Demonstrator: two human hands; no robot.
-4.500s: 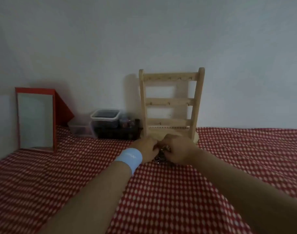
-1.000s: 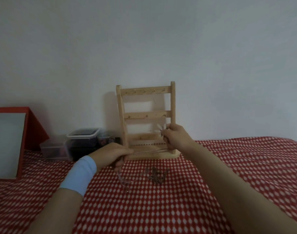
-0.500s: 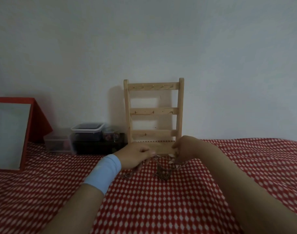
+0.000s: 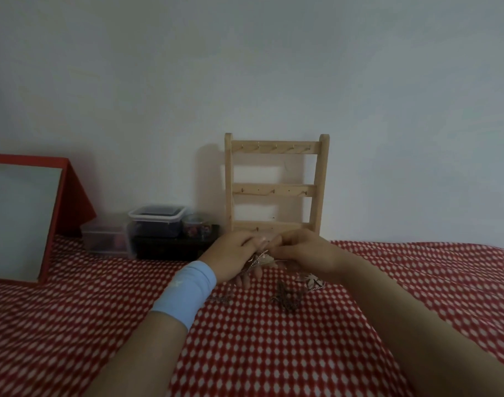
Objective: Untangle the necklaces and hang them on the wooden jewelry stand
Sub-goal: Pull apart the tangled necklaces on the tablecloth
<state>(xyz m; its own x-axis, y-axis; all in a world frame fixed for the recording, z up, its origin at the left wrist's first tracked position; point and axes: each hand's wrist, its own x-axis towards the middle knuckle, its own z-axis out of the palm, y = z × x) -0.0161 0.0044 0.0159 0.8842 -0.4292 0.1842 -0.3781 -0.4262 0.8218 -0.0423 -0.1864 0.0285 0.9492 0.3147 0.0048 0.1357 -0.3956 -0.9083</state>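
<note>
The wooden jewelry stand [image 4: 276, 187] rises against the wall, with three peg rails that carry nothing. Just in front of its base my left hand [image 4: 235, 257], with a light blue wristband, and my right hand [image 4: 308, 253] meet fingertip to fingertip. Both pinch a thin silver necklace [image 4: 259, 257] with pale leaf-shaped pieces [image 4: 309, 280] that trail to the cloth under my right wrist. A dark tangled chain [image 4: 286, 299] lies loose on the cloth below my hands. Another bit of chain [image 4: 223, 298] shows beside my left wrist.
A red and white checked cloth [image 4: 245, 339] covers the surface. At the left stands a red-framed mirror [image 4: 24, 222]. Clear plastic boxes [image 4: 156, 224] and a dark box [image 4: 173, 247] sit between the mirror and the stand, against the wall.
A second ago my hands held the necklace stretched apart, the right one raised by the stand. Both have since dropped low and come together over the tangle.
</note>
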